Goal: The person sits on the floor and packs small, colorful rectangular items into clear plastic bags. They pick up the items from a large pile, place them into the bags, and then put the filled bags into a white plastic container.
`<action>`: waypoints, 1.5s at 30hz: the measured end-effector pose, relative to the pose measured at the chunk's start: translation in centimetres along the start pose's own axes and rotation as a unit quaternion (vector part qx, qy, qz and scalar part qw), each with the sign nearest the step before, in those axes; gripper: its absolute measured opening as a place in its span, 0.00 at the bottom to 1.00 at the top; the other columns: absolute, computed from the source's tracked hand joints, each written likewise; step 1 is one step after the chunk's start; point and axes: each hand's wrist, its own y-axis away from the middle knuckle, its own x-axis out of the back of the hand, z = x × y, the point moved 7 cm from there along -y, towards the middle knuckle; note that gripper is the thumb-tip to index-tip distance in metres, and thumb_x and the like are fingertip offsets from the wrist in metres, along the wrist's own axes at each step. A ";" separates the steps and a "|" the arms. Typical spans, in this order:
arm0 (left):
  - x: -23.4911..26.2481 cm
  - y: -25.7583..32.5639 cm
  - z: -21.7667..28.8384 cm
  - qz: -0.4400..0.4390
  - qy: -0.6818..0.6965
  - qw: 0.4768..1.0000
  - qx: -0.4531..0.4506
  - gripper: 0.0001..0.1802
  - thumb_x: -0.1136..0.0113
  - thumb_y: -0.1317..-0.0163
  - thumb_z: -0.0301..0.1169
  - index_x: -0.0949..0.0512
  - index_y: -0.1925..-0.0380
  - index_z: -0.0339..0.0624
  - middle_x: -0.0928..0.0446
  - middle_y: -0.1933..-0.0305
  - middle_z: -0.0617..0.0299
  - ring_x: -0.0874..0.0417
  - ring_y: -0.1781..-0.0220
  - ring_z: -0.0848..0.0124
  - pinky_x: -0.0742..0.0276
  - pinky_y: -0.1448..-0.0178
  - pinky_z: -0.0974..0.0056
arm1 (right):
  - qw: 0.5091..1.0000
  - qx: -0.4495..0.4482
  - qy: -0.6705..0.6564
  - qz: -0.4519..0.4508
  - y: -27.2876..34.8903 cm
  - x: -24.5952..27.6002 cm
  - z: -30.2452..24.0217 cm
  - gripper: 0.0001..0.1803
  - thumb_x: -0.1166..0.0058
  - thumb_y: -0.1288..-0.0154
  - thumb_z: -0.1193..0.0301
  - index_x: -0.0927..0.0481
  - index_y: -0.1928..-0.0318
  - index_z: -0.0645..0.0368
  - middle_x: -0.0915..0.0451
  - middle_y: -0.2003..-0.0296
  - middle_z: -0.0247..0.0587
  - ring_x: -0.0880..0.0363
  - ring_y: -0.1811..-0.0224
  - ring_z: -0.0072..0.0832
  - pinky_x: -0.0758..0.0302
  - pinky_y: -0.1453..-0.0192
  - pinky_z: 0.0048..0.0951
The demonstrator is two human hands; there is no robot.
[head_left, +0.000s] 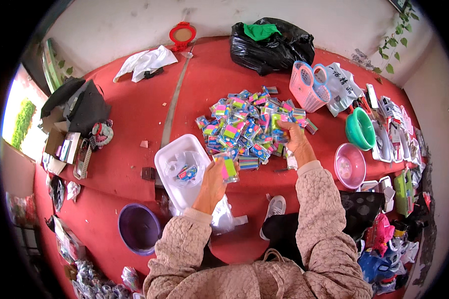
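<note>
My left hand (212, 185) is closed on a small clear packet (229, 168) with pink and yellow-green pieces, held just in front of the pile. At the right side of the pile, the fingers of my right hand (297, 141) pinch another yellow-green packet (276, 121). Between and beyond both hands spreads a heap of similar packets (239, 117), blue, pink and green, lying on the red floor covering. Left of my left hand stands a white plastic tray (160, 164). A clear plastic bag (200, 168) with a few blue packets in it lies in the tray.
A purple basin (139, 228) stands at the left front. To the right are a pink basket (307, 89), a green basin (359, 129) and a pink basin (349, 166). A black plastic sack (272, 47) rests by the back wall. A cardboard box (60, 144) sits far left.
</note>
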 end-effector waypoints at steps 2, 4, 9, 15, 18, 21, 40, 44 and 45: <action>0.7 -0.6 -0.1 -0.012 0.015 1.000 -0.016 0.15 0.59 0.36 0.38 0.32 0.58 0.37 0.26 0.63 0.53 0.24 0.62 0.63 0.25 0.60 0.59 | 0.998 -0.041 0.002 -0.057 2.4 -3.8 0.9 0.12 0.43 0.50 0.67 0.23 0.66 0.60 0.21 0.72 0.35 0.22 0.72 0.25 0.25 0.71 0.28; 0.5 -0.7 0.0 0.020 0.016 1.000 -0.015 0.16 0.59 0.36 0.39 0.32 0.57 0.39 0.26 0.62 0.55 0.23 0.62 0.63 0.25 0.61 0.59 | 0.992 -0.052 0.022 -0.112 6.2 -9.0 1.5 0.13 0.43 0.49 0.66 0.24 0.64 0.60 0.21 0.70 0.35 0.22 0.70 0.25 0.24 0.70 0.28; -2.0 0.4 -1.2 -0.070 0.154 0.981 0.098 0.18 0.61 0.35 0.41 0.34 0.52 0.42 0.28 0.55 0.59 0.24 0.57 0.66 0.24 0.57 0.58 | 0.947 0.149 0.230 -0.169 11.0 -14.6 4.0 0.22 0.42 0.50 0.67 0.29 0.55 0.62 0.25 0.67 0.37 0.26 0.66 0.23 0.29 0.61 0.24; -3.7 2.4 0.1 -0.135 0.099 0.983 0.070 0.21 0.52 0.39 0.40 0.36 0.49 0.42 0.30 0.51 0.54 0.27 0.50 0.61 0.30 0.47 0.55 | 0.927 0.174 0.312 -0.117 8.1 -11.1 6.9 0.32 0.43 0.52 0.60 0.36 0.51 0.69 0.40 0.54 0.53 0.43 0.47 0.41 0.46 0.41 0.33; -1.5 1.7 -0.4 -0.133 0.075 0.986 0.072 0.24 0.46 0.43 0.40 0.36 0.49 0.41 0.31 0.50 0.55 0.28 0.50 0.61 0.32 0.45 0.52 | 0.897 0.254 0.333 -0.144 10.1 -13.1 4.9 0.31 0.46 0.48 0.67 0.40 0.45 0.65 0.38 0.49 0.49 0.42 0.43 0.36 0.46 0.39 0.30; -0.6 2.0 -0.4 -0.084 0.053 0.993 0.056 0.26 0.44 0.45 0.43 0.34 0.50 0.42 0.30 0.51 0.57 0.28 0.50 0.62 0.34 0.44 0.53 | 0.888 0.260 0.334 -0.177 11.6 -14.3 4.2 0.36 0.48 0.47 0.68 0.47 0.40 0.64 0.44 0.42 0.52 0.48 0.37 0.40 0.52 0.35 0.32; -3.3 2.3 0.5 -0.160 0.206 0.964 0.046 0.36 0.47 0.50 0.57 0.32 0.53 0.34 0.26 0.58 0.48 0.22 0.58 0.57 0.25 0.52 0.55 | 0.788 0.340 0.393 -0.328 15.7 -16.3 0.0 0.71 0.28 0.74 0.53 0.66 0.35 0.58 0.62 0.34 0.45 0.61 0.32 0.35 0.46 0.36 0.35; -4.6 3.5 0.9 -0.199 0.217 0.954 0.058 0.33 0.46 0.50 0.52 0.33 0.51 0.38 0.26 0.57 0.48 0.24 0.56 0.56 0.27 0.48 0.55 | 0.837 0.293 0.331 -0.322 15.8 -17.0 0.7 0.70 0.27 0.79 0.56 0.60 0.36 0.61 0.54 0.36 0.51 0.57 0.33 0.41 0.57 0.33 0.36; -4.3 3.4 0.8 -0.172 0.214 0.960 0.054 0.33 0.45 0.50 0.52 0.33 0.52 0.38 0.26 0.56 0.49 0.23 0.56 0.56 0.27 0.49 0.55 | 0.818 0.314 0.371 -0.307 16.0 -17.2 0.4 0.69 0.27 0.79 0.57 0.58 0.36 0.61 0.53 0.37 0.51 0.56 0.33 0.42 0.56 0.33 0.37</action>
